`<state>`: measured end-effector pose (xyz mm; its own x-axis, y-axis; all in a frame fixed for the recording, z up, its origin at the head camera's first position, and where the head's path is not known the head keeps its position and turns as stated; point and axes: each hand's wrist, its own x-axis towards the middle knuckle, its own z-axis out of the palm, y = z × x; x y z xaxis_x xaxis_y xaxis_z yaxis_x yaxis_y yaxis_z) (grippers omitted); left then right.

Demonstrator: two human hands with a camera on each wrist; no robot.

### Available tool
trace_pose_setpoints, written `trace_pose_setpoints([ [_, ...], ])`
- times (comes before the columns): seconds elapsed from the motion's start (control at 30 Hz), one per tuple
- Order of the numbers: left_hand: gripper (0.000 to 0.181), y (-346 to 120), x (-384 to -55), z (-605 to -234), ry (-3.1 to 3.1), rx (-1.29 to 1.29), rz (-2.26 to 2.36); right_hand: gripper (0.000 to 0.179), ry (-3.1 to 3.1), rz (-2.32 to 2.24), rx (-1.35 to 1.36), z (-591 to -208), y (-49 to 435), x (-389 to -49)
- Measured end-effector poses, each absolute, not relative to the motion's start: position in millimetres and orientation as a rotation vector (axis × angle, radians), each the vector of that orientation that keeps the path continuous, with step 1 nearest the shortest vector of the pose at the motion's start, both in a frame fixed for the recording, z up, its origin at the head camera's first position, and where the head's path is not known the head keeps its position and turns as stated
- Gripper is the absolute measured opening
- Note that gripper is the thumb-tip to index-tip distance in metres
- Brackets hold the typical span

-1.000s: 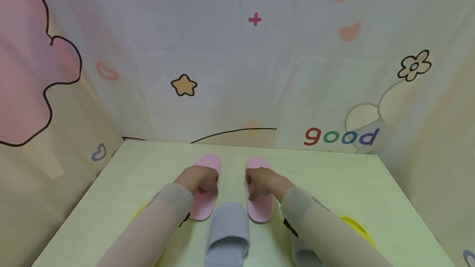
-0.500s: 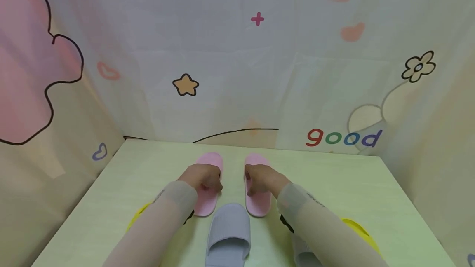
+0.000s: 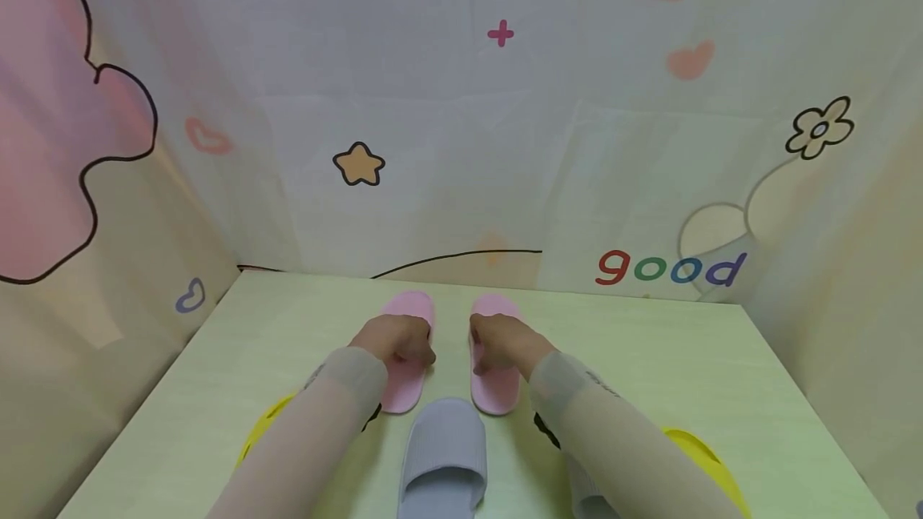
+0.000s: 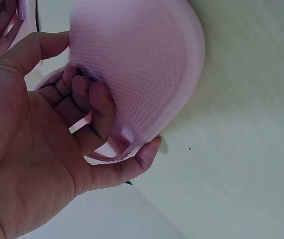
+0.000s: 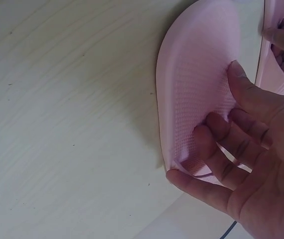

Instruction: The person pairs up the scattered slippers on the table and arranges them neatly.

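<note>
Two pink slippers lie side by side toward the far edge of the table, heels nearer the camera, a narrow gap between them. My left hand (image 3: 397,339) grips the left pink slipper (image 3: 404,392) by its strap; in the left wrist view several fingers curl inside the strap, and the thumb touches the edge of the sole (image 4: 151,55). The right pink slipper (image 3: 496,396) is held the same way by my right hand (image 3: 507,343), whose fingers reach under the strap in the right wrist view. Both hands partly cover the straps in the head view.
A grey slipper (image 3: 447,439) lies just in front of the pink pair. Another grey slipper (image 3: 587,493) is mostly hidden under my right forearm. Yellow items (image 3: 265,425) peek out beside both forearms. Printed curtains (image 3: 433,102) enclose the table's back and sides.
Both hands have shifted the pink slippers slightly away from me, toward the back edge. The gap between the two slippers has become a little narrower.
</note>
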<state>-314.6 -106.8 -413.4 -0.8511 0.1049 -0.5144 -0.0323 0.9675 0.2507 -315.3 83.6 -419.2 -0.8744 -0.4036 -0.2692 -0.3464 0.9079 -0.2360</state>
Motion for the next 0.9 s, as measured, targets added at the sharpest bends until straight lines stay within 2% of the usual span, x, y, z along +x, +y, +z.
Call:
trace_pose_setpoints([
  [0.7, 0.021, -103, -334, -424, 2.583, 0.163, 0.328, 0.043, 2.775, -0.261, -0.554, -423, 69, -322],
  [0.9, 0.026, -101, -341, -427, 2.572, 0.204, 0.324, 0.044, 2.786, -0.227, -0.587, -420, 66, -323],
])
